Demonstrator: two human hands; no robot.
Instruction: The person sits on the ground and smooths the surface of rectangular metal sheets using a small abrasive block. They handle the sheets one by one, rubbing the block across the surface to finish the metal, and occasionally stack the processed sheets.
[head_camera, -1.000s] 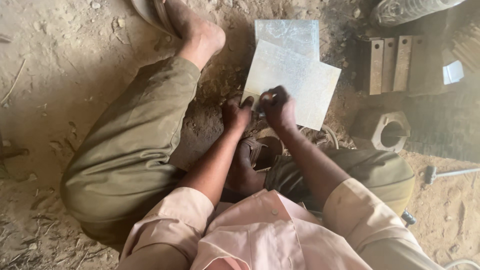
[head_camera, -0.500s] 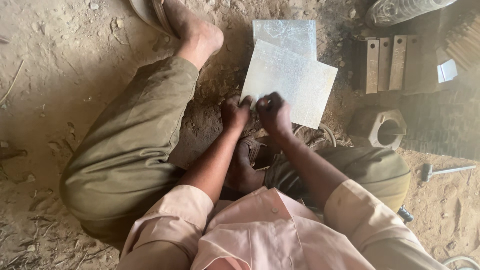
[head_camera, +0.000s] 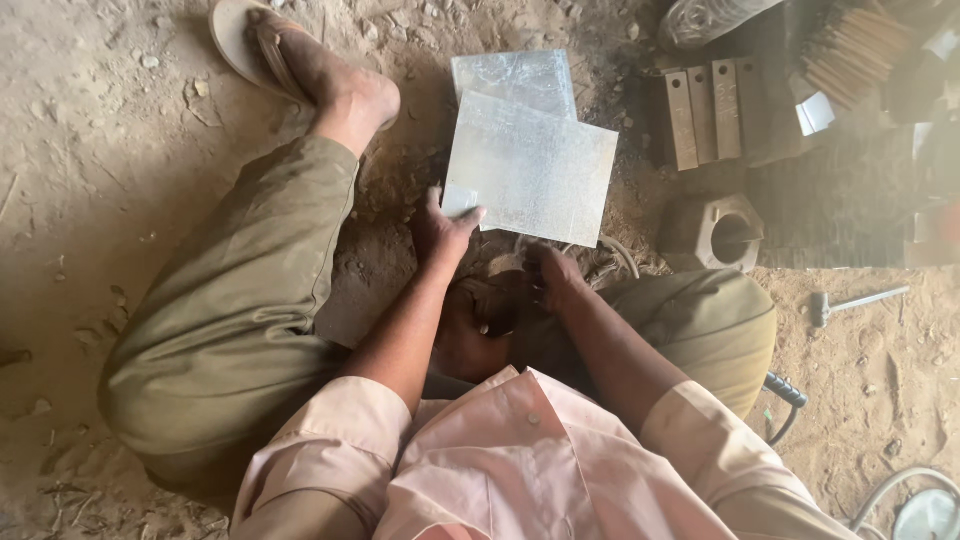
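I sit on dusty ground with my legs folded. My left hand (head_camera: 445, 228) pinches the near left corner of a square silvery metal sheet (head_camera: 535, 165), thumb on top. A second, similar sheet (head_camera: 512, 75) lies partly under it, farther away. My right hand (head_camera: 553, 280) has come back to just in front of my crossed foot (head_camera: 490, 310), fingers curled near a wire loop; whether it grips anything is hidden.
A hexagonal metal block with a round hole (head_camera: 715, 232) sits at right, with several upright metal bars (head_camera: 705, 115) behind it. A small hammer (head_camera: 850, 302) lies farther right. My sandalled foot (head_camera: 300, 65) rests at the top left. A cable (head_camera: 785, 400) runs by my right knee.
Both hands were together at the sheet's near edge. Now the right hand has drawn back toward my foot, while the left stays on the sheet's corner.
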